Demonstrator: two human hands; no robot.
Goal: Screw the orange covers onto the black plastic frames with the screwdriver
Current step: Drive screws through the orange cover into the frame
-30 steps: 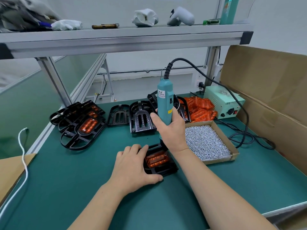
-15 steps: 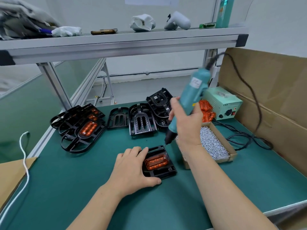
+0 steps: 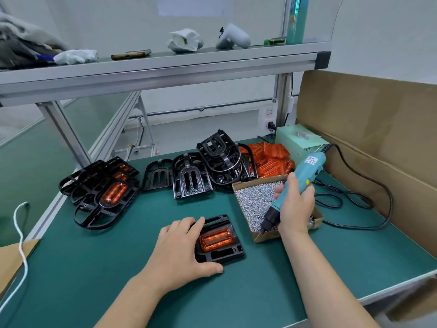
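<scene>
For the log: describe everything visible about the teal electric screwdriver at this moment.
The electric screwdriver has a slim teal body that looks like plastic, a white label near its upper end and a black nose. A black cable leaves the top. The right hand grips it around the middle and holds it tilted, top end up and to the right. Its tip points down into the cardboard box, in among the screws near the front corner.

"LED" is printed on the front of the pale green power supply box (image 3: 293, 138), behind the carton of screws (image 3: 260, 237). The electric screwdriver (image 3: 307, 172) carries a white label, unreadable.
</scene>
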